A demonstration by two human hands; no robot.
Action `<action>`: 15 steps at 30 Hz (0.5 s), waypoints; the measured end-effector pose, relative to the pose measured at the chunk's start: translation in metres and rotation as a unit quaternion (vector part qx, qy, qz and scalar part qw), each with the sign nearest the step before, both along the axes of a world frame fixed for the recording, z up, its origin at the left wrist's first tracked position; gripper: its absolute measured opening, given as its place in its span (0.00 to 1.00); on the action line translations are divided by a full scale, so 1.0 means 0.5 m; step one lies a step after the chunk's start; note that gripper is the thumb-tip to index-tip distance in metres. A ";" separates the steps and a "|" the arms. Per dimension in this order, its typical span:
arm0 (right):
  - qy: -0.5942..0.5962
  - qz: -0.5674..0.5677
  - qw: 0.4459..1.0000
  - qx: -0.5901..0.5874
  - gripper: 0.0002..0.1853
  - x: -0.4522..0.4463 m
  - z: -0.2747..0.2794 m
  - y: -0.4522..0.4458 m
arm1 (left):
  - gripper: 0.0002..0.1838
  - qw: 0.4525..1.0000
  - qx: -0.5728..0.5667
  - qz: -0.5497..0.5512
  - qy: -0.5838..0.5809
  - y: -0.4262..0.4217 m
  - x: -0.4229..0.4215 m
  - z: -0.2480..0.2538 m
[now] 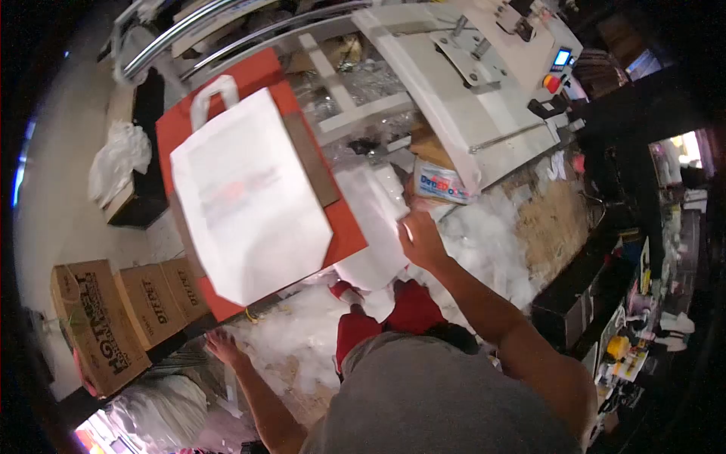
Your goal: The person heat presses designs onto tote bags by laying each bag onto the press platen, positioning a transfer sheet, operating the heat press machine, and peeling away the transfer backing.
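A white tote bag [246,193] with a looped handle lies flat on a red board [344,234]; its faint print is too blurred to read. My right hand [421,238] is closed at the edge of a second white bag [369,216], which hangs beside the board's right edge. How the fingers grip that bag is partly hidden. Lower left, my left hand [221,346] is empty, its fingers apart, just below the board's near corner.
A pale machine [484,83] with a small lit screen and a red knob stands at upper right. Cardboard boxes [102,325] sit at lower left. White plastic bundles [484,242] cover the floor around my feet. Metal rails [185,30] run along the top left.
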State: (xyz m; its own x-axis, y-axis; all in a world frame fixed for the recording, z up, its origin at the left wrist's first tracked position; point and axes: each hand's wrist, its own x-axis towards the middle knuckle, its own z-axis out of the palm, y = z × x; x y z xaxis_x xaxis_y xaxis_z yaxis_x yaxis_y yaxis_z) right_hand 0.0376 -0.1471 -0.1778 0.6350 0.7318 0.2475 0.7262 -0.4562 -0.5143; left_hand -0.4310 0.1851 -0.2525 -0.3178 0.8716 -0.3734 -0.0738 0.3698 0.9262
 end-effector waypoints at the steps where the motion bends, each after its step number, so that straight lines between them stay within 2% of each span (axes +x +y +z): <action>1: 0.013 -0.005 0.998 -0.061 0.06 0.030 -0.066 -0.058 | 0.15 0.949 0.006 -0.222 0.226 -0.014 -0.123 -0.123; 2: 0.029 -0.003 0.988 -0.151 0.06 0.062 -0.128 -0.127 | 0.14 0.815 0.079 -0.371 0.439 -0.029 -0.230 -0.233; 3: -0.002 0.009 0.984 -0.177 0.06 0.107 -0.195 -0.185 | 0.13 0.822 0.074 -0.401 0.397 -0.116 -0.266 -0.273; 4: 0.047 -0.016 0.969 -0.243 0.06 0.161 -0.243 -0.219 | 0.12 0.828 0.069 -0.429 0.355 -0.204 -0.246 -0.274; 5: 0.028 -0.049 0.976 -0.209 0.04 0.212 -0.298 -0.247 | 0.14 0.846 -0.007 -0.457 0.275 -0.294 -0.234 -0.263; 6: -0.010 -0.049 0.982 -0.181 0.06 0.272 -0.391 -0.280 | 0.14 0.720 -0.043 -0.553 0.418 -0.367 -0.212 -0.252; 7: -0.008 -0.066 0.967 -0.246 0.07 0.326 -0.408 -0.269 | 0.15 0.687 0.002 -0.604 0.405 -0.445 -0.234 -0.269; 8: -0.057 -0.095 0.969 -0.221 0.08 0.365 -0.448 -0.267 | 0.15 0.703 -0.113 -0.594 0.373 -0.487 -0.114 -0.177; 9: -0.075 -0.108 0.969 -0.211 0.08 0.408 -0.483 -0.254 | 0.16 0.723 -0.193 -0.591 0.300 -0.540 -0.190 -0.257; 10: -0.075 -0.110 0.969 -0.209 0.09 0.452 -0.516 -0.241 | 0.17 0.701 -0.283 -0.555 0.348 -0.564 -0.008 -0.132; 11: -0.069 -0.112 0.968 -0.215 0.09 0.490 -0.549 -0.224 | 0.19 0.670 -0.201 -0.614 0.364 -0.592 0.063 -0.090; 13: -0.043 -0.114 0.964 -0.238 0.11 0.538 -0.593 -0.194 | 0.19 0.678 -0.238 -0.625 0.303 -0.660 0.020 -0.155; 15: -0.003 -0.116 0.956 -0.271 0.12 0.569 -0.640 -0.180 | 0.19 0.679 -0.286 -0.597 0.316 -0.659 0.146 -0.085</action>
State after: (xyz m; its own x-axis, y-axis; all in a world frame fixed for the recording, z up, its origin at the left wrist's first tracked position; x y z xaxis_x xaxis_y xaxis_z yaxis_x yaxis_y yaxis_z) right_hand 0.3222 -0.2369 -0.4979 0.7956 0.5932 -0.1230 0.5753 -0.8034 -0.1535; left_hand -0.3581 -0.1442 -0.2952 0.2343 0.4177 -0.8779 0.9411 0.1290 0.3125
